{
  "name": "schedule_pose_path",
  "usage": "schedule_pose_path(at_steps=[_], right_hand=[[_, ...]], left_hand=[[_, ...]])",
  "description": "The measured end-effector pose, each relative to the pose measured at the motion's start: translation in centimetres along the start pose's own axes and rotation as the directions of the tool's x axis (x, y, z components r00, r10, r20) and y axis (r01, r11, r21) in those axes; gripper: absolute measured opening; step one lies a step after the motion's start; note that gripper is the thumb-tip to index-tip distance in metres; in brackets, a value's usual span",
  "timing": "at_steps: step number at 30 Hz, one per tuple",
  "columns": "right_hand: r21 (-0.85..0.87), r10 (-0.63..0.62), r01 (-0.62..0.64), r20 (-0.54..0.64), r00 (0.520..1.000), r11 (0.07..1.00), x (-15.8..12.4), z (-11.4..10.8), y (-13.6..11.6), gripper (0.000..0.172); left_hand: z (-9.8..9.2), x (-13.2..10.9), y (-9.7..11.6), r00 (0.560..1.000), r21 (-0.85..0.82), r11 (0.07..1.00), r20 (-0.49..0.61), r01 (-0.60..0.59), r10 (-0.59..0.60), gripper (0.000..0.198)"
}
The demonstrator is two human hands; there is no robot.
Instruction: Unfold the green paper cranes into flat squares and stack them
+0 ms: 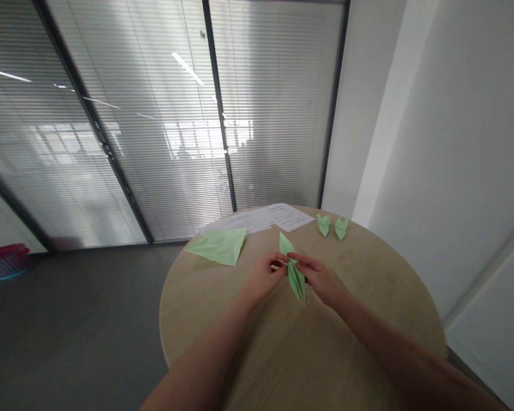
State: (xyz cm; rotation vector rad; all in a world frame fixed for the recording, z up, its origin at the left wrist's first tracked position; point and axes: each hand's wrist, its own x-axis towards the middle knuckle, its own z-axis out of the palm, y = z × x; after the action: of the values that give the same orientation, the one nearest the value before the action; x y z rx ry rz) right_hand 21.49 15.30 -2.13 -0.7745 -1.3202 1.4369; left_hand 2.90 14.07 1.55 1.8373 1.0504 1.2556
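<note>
Round table [368, 342]; left hand [263, 277], right hand [321, 278], fingers of both pinching folded green paper [294, 271]; basket [5, 261] contents unclear.

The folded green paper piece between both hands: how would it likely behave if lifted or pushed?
The folded green paper piece looks thin and narrow, so probably very light and floppy at its points. Pinched by the left hand and right hand, it would likely crease or crush easily.

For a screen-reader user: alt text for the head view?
Two hands, left hand and right hand, pinch a folded green paper over a round wooden table. Green sheets, printed pages and two small folded pieces lie beyond.
</note>
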Motion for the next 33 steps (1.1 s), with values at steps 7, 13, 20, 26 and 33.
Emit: schedule_pose_path(at_steps=[7, 13, 20, 26, 33], right_hand=[[-0.027, 0.011, -0.009, 0.069, 0.998, 1.0, -0.5, 0.8, -0.9, 0.048], [0.108, 0.102, -0.11, 0.074, 0.992, 0.988, -0.9, 1.2, -1.1, 0.057], [0.121, 0.064, -0.079, 0.124, 0.99, 0.99, -0.9, 0.9, -1.1, 0.065], [0.172, 0.06, -0.073, 0.077, 0.995, 0.982, -0.8, 0.9, -1.8, 0.047], [0.219, 0.106, -0.123, 0.089, 0.99, 0.968, -0.9, 1.0, -2.5, 0.046]], left_hand=[[0.1, 0.0, 0.0, 1.0, 0.013, 1.0, 0.009, -0.003, 0.003, 0.016], [0.2, 0.1, 0.1, 0.999, 0.082, 0.996, -0.038, 0.017, -0.014, 0.015], [0.0, 0.3, -0.2, 1.0, -0.022, 0.999, 0.011, 0.029, -0.028, 0.016], [-1.1, 0.2, 0.5, 0.981, -0.192, 0.977, 0.182, 0.096, -0.061, 0.027], [-1.6, 0.1, 0.4, 0.975, -0.186, 0.976, 0.21, 0.115, -0.075, 0.035]])
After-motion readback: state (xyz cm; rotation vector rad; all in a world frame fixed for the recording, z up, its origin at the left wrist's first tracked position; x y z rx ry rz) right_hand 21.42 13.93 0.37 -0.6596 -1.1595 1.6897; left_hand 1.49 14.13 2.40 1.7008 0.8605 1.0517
